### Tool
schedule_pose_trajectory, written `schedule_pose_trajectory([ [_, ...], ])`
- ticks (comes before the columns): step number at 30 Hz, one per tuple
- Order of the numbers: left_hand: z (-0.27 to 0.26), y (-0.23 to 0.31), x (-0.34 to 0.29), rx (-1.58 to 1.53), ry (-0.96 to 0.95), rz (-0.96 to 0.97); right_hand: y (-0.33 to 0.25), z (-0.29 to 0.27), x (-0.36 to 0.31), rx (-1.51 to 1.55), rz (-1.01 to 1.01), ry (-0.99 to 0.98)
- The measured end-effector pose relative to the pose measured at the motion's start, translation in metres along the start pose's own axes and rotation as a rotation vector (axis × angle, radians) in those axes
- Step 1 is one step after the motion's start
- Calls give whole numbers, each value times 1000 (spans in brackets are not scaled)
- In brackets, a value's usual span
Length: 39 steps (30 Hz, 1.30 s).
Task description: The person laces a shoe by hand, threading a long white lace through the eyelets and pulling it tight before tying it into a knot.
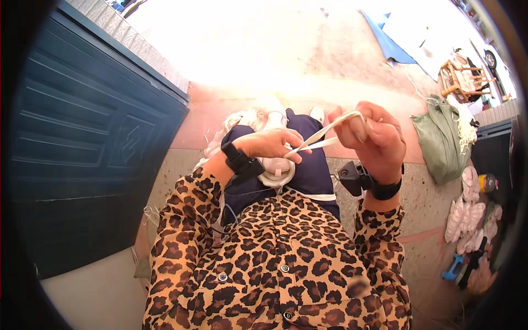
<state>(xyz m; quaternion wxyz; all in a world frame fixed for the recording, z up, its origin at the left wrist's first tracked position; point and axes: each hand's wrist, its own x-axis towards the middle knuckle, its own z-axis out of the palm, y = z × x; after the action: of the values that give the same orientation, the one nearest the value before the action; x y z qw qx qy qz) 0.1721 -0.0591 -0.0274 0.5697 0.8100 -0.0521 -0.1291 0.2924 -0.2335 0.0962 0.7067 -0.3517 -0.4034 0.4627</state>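
A thin white strip (324,131), looking like cloth band or cord, is stretched in a loop between my hands above my lap. My left hand (269,143) pinches its lower end between thumb and fingers. Closed around the other end is my right hand (377,135), held higher, with the strip passing over its fingers. Between my thighs, under the left hand, lies a pale rounded thing (275,177) with a small pink tab; its kind I cannot make out. My left hand partly covers it. Past my knees sits a bundle of whitish material (264,113).
A dark blue panelled door (99,143) stands at the left. On the right are a green sack (440,137), bundles of pale pieces (465,217), a blue dumbbell-shaped thing (453,267) and a wooden frame stool (462,81). A blue sheet (389,41) lies farther off.
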Motion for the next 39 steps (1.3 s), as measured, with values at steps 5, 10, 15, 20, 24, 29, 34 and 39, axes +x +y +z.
schedule_pose_trajectory([
  [5,0,-9,-8,-403,312,-209,3,-9,4,-183,-142,339],
  [10,-64,-33,-64,-1053,884,13,37,-125,-31,327,-125,329],
  [15,-88,-29,-112,-1009,1194,11,118,-97,-49,-1235,177,403],
  [20,-20,-55,-110,-41,934,-556,176,-64,-61,-1144,353,-57],
  [24,36,-55,-90,101,709,-497,188,-58,-66,-1107,238,57],
  [29,67,-72,-85,247,865,-402,175,-56,-66,-1005,354,41],
  [34,69,-69,-84,140,863,-478,187,-58,-62,-1290,456,62],
  [39,68,-70,-83,118,900,-500,191,-54,-54,-1462,273,77],
])
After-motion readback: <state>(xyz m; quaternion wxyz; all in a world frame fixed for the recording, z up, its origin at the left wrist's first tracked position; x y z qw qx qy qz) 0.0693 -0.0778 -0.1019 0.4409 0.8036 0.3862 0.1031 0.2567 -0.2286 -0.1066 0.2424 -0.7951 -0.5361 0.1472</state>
